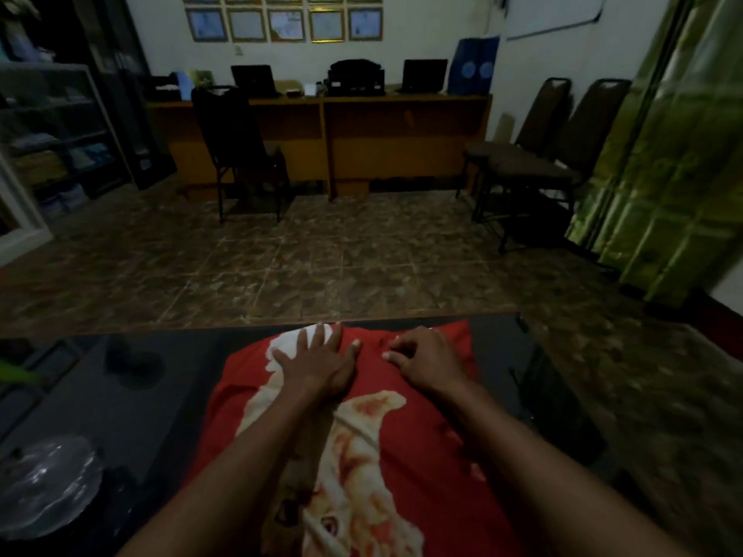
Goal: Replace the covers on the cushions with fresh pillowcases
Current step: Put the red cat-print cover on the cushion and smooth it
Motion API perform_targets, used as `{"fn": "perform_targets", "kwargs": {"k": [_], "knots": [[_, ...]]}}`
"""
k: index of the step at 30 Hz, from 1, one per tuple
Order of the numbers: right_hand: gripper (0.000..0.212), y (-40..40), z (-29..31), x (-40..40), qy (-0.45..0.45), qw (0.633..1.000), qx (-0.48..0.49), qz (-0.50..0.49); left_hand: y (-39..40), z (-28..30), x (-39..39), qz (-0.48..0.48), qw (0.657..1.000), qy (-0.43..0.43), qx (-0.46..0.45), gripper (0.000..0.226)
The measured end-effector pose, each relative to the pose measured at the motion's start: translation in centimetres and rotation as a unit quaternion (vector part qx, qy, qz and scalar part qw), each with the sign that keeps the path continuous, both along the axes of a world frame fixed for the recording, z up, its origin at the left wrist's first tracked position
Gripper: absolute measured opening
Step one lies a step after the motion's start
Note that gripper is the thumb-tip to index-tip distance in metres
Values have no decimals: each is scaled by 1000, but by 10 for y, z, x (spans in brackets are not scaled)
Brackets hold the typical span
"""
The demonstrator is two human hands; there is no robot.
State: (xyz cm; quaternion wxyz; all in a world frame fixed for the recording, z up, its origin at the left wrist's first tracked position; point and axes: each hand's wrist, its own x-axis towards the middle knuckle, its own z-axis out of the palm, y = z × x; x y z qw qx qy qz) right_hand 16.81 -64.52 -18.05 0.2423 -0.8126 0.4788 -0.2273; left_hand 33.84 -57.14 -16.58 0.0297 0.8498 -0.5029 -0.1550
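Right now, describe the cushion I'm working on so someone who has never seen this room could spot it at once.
Start at the dark glossy table at the near end of the tiled room, opposite the long wooden desk. The cushion lies on it, under the left hand, which is pressed flat, and the right hand. Its bright red cover printed with a large orange-and-cream cat is the only thing like it there.

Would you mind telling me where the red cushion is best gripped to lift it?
Grip the red cushion at its far edge, reaching over from the near side; both hands, left hand and right hand, already rest there.
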Motion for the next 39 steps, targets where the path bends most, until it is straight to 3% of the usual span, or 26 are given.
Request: {"fn": "perform_targets", "kwargs": {"k": [4,8,11,17,22,24,27,30,32,37,39], "knots": [[22,6,-13,-9,-50,999,3,-15,16,5,-14,-2,1000,-17,-10,68],[11,9,-5,-24,-54,998,35,-8,42,25,-59,-88,992,-61,-73,59],[24,-2,7,-26,-52,996,68,-8,56,32,-89,-94,992,-30,-78,60],[20,-20,23,-10,-35,994,40,-93,75,23,-106,-96,986,-79,-112,62],[19,-33,4,-21,-104,986,103,-84,81,3,-109,-90,987,-53,-121,80],[10,-44,-2,-37,-97,984,106,-102,84,-5,-111,-88,983,-55,-148,92],[20,-49,-6,-57,-85,980,145,-105,90,-19,-115,-93,972,-61,-205,96],[9,-55,-12,-55,-88,978,149,-119,92,-32,-116,-100,967,-78,-221,80],[28,-68,-14,-48,-99,973,128,-166,93,-40,-116,-99,962,-108,-230,67],[34,-83,-12,-33,-154,956,88,-235,95,-41,-120,-106,956,-126,-244,67],[19,-73,-8,-30,-150,957,79,-236,96,-39,-121,-99,957,-117,-246,68]]}}
